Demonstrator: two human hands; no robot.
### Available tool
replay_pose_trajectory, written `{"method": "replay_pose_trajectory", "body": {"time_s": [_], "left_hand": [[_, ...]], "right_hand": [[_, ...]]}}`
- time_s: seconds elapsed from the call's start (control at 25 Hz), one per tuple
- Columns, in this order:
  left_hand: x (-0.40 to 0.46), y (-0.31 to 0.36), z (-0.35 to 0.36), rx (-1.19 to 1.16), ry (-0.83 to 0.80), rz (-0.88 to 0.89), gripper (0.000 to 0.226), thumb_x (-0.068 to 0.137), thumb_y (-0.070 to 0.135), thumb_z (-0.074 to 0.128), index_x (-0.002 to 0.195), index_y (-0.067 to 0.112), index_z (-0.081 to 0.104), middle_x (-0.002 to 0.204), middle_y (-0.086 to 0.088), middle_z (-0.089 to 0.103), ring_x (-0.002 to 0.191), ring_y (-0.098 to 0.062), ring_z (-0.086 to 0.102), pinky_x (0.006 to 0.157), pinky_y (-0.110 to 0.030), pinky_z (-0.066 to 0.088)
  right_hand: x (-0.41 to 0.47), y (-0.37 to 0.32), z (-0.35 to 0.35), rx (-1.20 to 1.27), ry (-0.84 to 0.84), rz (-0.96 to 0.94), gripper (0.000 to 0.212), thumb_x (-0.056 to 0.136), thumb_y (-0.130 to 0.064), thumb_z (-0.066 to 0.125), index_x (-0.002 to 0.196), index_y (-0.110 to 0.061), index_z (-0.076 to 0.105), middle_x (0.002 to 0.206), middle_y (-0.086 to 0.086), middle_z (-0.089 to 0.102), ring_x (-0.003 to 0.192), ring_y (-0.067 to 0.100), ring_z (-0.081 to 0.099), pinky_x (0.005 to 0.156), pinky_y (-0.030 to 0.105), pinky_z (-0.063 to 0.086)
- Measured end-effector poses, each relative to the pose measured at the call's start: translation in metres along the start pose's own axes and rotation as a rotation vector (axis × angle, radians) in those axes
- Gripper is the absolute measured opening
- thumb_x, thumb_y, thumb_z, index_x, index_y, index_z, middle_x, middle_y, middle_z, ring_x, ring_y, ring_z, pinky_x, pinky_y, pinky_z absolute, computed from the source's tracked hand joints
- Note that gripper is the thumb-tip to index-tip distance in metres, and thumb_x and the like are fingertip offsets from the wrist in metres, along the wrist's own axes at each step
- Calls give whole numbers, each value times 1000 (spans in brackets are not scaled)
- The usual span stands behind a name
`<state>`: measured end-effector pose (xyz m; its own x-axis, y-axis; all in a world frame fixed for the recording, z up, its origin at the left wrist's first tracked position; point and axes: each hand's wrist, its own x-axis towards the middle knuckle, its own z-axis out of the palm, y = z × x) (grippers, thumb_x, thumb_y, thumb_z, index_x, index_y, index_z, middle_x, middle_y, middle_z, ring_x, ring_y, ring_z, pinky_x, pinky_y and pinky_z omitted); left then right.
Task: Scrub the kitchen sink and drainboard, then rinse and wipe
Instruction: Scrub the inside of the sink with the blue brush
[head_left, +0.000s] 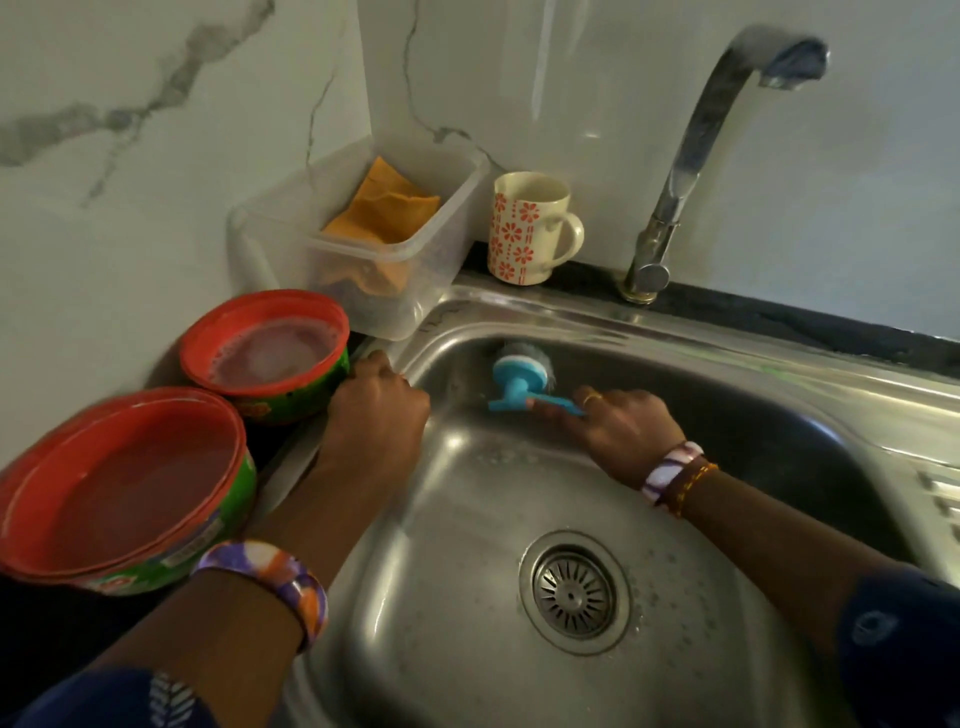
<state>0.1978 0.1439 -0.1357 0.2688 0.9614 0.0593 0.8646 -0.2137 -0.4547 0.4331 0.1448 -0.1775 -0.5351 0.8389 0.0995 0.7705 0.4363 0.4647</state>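
Steel sink (467, 519), wet; blue-handled scrubber (519, 371) against its far-left wall.

- Sink basin (467, 597): open floor around the drain (574, 592).
- Left rim: crowded by two red bowls (260, 353) and a clear container (363, 244).
- Rear ledge: mug (530, 228), faucet (675, 171) overhanging.

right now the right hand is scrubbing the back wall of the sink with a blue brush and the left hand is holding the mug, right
Not quite. The left hand grips the sink rim beside a red bowl, not the mug, which stands untouched behind the sink. The head view shows this. The right hand does hold the blue brush at the back wall.
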Motion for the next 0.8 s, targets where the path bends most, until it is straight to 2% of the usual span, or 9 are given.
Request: {"method": "replay_pose_trajectory", "body": {"time_s": [0.08,0.2,0.32,0.36,0.44,0.52,0.6,0.72,0.8], "left_hand": [[-1,2,-2,21,-15,-11,20,92,18,49,107,14,62,114,-7,58,113,-23,50,70,-24,44],[-2,-1,-3,69,7,-43,18,90,20,51,101,15,65,109,-4,61,109,-21,54,72,-23,48],[2,2,-2,-3,-40,-36,23,92,12,45,109,12,61,116,-7,56,116,-25,49,76,-26,48],[1,2,-5,-2,-52,-40,22,90,14,48,107,12,62,114,-7,58,115,-24,50,74,-26,48],[-1,-2,-3,21,38,-51,16,70,24,68,83,15,71,91,-5,66,94,-20,61,58,-21,47],[-1,-2,-7,-6,94,-59,13,36,22,72,45,15,66,55,0,61,62,-16,62,40,-15,36],[3,3,4,2,91,-50,11,34,23,68,41,16,65,51,4,59,59,-13,61,39,-13,35],[-4,2,5,14,97,-43,16,31,28,71,37,16,62,48,6,57,55,-11,59,39,-13,33],[-3,2,10,15,91,-12,14,32,28,70,36,18,62,45,7,55,53,-8,57,38,-13,31]], "right_hand": [[-1,-2,-4,-2,-107,-23,56,71,-23,74,125,-30,60,75,11,66,43,25,59,35,25,40],[-17,-9,0,-6,-222,-38,54,94,-27,53,144,-34,33,106,14,62,79,30,67,58,32,48],[-21,-6,-9,49,-144,160,65,75,-20,75,135,-28,50,85,14,65,54,27,64,42,29,44],[-24,-7,-9,20,-251,116,62,82,-22,69,138,-30,45,92,14,64,62,28,66,46,29,45],[-39,-11,-7,65,-327,77,53,98,-28,43,148,-32,24,117,13,57,92,29,65,66,32,48],[-40,-1,-13,48,-290,90,59,90,-25,58,144,-30,34,108,16,62,80,30,68,60,33,51],[-39,4,-15,-26,-179,192,67,72,-20,79,133,-28,53,85,17,66,55,29,65,42,29,45],[-46,0,-13,11,-346,67,50,99,-27,43,146,-34,28,113,12,60,92,29,66,63,32,46],[-47,5,-17,29,-319,112,57,90,-26,59,142,-33,36,100,13,64,76,27,68,54,30,42]]}}
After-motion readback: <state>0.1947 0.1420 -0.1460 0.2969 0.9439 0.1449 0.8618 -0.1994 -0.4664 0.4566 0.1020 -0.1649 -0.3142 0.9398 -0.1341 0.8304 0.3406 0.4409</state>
